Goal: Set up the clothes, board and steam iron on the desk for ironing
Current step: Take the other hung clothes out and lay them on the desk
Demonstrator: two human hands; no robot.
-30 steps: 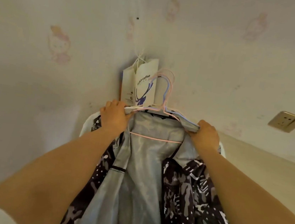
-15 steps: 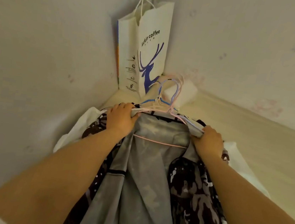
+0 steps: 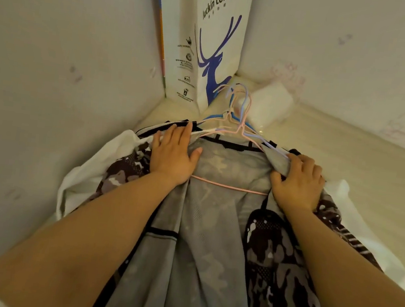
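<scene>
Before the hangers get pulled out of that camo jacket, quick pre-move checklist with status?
1. Camo jacket lying on the desk, front open, grey lining up: ok.
2. Left hand flat on the left shoulder, pinning the cloth: ok.
3. Right hand gripping the right shoulder fabric: ok.
4. Hangers free to slide out: not ok, the pink bar is inside the jacket and several hooks are bunched together.
5. Room beyond the collar: not ok, the luckin coffee bag and a white packet stand just past the hooks.
6. Board and steam iron on the desk: cannot tell, neither is in view.
</scene>
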